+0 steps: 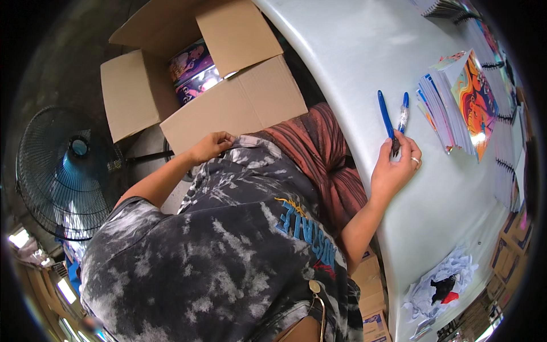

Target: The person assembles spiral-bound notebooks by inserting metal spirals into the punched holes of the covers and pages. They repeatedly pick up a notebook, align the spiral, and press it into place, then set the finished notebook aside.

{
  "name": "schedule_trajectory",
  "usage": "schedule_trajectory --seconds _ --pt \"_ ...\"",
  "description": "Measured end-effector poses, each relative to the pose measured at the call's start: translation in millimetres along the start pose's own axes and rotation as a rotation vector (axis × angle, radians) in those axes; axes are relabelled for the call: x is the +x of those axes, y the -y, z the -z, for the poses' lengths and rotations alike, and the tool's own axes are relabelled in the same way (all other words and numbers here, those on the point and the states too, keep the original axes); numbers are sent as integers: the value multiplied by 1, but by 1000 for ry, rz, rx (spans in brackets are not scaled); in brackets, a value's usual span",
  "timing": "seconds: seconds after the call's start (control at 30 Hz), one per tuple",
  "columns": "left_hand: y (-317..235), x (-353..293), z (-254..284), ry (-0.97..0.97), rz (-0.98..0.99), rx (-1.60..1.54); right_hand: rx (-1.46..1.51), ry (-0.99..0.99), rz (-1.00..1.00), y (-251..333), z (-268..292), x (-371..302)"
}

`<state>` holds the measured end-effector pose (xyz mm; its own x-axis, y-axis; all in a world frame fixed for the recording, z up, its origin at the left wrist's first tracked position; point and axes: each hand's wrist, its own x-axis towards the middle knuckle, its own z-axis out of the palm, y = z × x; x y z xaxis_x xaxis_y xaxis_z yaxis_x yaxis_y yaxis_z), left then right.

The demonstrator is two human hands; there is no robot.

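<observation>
My right hand (396,162) rests over the white table with its fingers closed around the head end of a pair of pliers. The pliers' blue handles (386,115) point away from me and spread apart; the right one is wrapped in clear tape. A ring shows on one finger. My left hand (213,147) is at my lap, fingers curled at the hem of my black-and-grey shirt (256,143), seemingly pinching it. Right of the pliers stands a stack of spiral notebooks (456,102), with a colourful illustrated cover on its right side.
An open cardboard box (239,108) with colourful notebooks (194,68) inside stands at the far left. A black fan (68,171) is at left. More spiral-bound notebooks (501,137) line the table's right side. Crumpled white paper or plastic (439,285) lies near the table's lower right.
</observation>
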<state>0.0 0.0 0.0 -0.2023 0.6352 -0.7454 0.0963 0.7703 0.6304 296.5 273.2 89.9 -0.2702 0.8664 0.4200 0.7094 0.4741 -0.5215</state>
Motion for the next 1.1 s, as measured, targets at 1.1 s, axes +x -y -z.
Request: schedule_trajectory --seconds 1.1 --pt "118 -82 -26 -414 122 493 22 36 -44 -2 0 4"
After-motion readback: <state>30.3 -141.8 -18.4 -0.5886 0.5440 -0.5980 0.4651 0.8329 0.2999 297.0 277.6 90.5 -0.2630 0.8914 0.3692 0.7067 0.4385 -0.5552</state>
